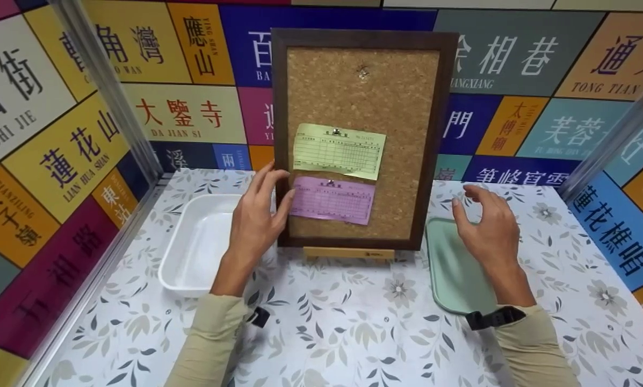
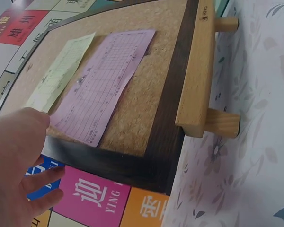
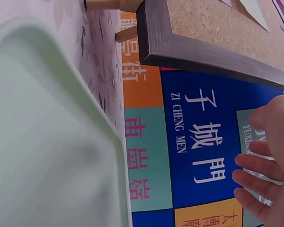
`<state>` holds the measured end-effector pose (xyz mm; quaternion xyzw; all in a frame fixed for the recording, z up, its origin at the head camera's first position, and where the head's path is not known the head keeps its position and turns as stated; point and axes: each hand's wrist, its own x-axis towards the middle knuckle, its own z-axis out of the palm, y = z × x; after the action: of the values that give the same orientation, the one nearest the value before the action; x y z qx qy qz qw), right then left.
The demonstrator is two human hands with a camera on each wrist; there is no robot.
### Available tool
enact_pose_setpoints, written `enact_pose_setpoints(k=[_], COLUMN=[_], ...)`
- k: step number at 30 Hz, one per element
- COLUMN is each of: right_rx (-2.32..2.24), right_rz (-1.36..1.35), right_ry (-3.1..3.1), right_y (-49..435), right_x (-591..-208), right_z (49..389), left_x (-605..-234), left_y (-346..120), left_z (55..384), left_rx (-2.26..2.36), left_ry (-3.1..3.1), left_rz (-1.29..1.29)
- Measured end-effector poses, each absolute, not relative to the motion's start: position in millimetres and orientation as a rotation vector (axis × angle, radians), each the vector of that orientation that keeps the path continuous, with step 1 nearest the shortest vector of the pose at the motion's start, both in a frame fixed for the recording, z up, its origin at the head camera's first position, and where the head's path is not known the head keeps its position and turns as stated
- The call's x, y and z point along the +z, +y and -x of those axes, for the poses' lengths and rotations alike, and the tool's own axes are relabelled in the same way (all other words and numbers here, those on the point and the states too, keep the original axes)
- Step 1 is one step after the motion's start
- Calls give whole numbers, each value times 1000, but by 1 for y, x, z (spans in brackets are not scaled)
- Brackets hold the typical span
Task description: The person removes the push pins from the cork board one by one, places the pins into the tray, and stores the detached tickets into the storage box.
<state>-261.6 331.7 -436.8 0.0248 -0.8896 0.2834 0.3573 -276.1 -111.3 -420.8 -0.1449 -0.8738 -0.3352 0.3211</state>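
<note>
A cork board (image 1: 402,188) in a dark wooden frame leans on a light wooden stand (image 1: 348,253). Pinned to it are a yellow-green slip (image 1: 337,153) and, just below, a purple-pink slip (image 1: 332,201), both printed with a grid. Beside the frame's left edge is my left hand (image 1: 254,215), thumb toward the purple-pink slip and fingers loosely bent; whether it touches the frame I cannot tell. My right hand (image 1: 490,231) hovers over the green tray (image 1: 450,269), right of the board, fingers relaxed and holding nothing.
A white rectangular tub (image 1: 192,236) stands left of the board, partly behind my left arm. Near the cork's top is a small cluster of shiny pins (image 1: 363,71). A floral cloth (image 1: 321,322) covers the table. Walls with coloured lettered panels (image 1: 187,113) enclose the back and sides.
</note>
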Motion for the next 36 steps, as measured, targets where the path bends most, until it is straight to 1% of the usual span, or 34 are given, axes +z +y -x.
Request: enact_pose_setpoints(k=[20,36], right_rx=[749,747], right_rz=[-192,-402], right_ry=[-2162,-2155], right_y=[293,247], right_x=[-427,-417], right_z=[252,246], left_x=[-432,-436], left_y=[-100,-97], left_z=[279,279], left_rx=[-801,-812], left_ry=[-2279,-2269], left_rz=[388,345])
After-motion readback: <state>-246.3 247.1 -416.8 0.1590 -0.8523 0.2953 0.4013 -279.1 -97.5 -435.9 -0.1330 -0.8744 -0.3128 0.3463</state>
